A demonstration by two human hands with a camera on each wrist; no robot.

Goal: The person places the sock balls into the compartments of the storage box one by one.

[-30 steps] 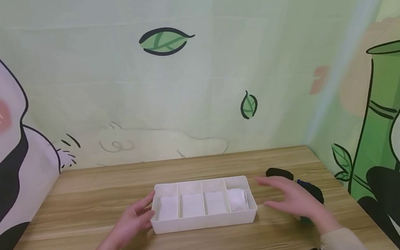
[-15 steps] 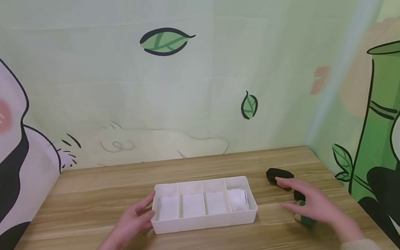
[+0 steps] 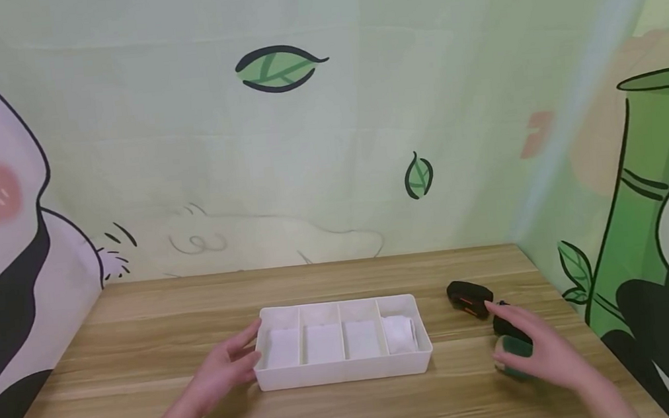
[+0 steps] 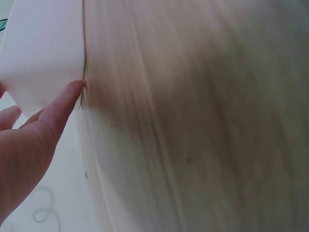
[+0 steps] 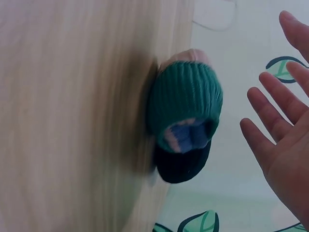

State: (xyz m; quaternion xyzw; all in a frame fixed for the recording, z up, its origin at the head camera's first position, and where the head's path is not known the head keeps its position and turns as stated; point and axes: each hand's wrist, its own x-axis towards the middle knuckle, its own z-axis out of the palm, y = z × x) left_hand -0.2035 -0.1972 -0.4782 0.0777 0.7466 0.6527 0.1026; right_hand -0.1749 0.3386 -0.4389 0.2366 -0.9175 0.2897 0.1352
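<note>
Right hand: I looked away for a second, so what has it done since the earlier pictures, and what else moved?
The right hand moved right and toward the near edge, away from the white tray, and now hovers open over the green rolled sock, not gripping it. That uncovered the black roll behind. The left hand still touches the tray's left end; the tray has not shifted.

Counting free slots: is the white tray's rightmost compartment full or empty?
Full: the white tray's rightmost compartment holds a white folded cloth.
</note>
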